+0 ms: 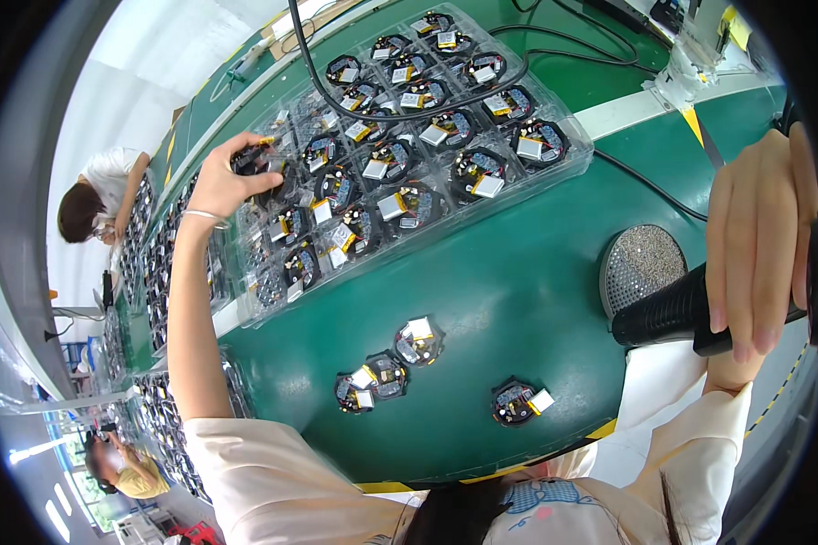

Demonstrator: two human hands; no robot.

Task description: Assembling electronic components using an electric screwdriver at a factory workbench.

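My left hand (225, 182) is at the left edge of a clear plastic tray (554, 186), its thumb and fingers closed on a round black circuit board assembly (262, 163). Similar round assemblies with silver battery packs, such as one circuit board assembly (482, 173), fill the tray's compartments. At the far right, my right hand (759, 245) has its fingers together, bent down over a black ribbed tapered holder (663, 313). What sits inside that grip is hidden. Beside the holder stands a round metal cup (643, 263) filled with grainy, wiry material.
Several loose assemblies (418, 341) lie on the green mat (536, 291), one (516, 402) near the striped front edge. A black cable (314, 68) loops over the tray. Two people, one seated person (100, 200) and another person (127, 468), are at the left by more trays.
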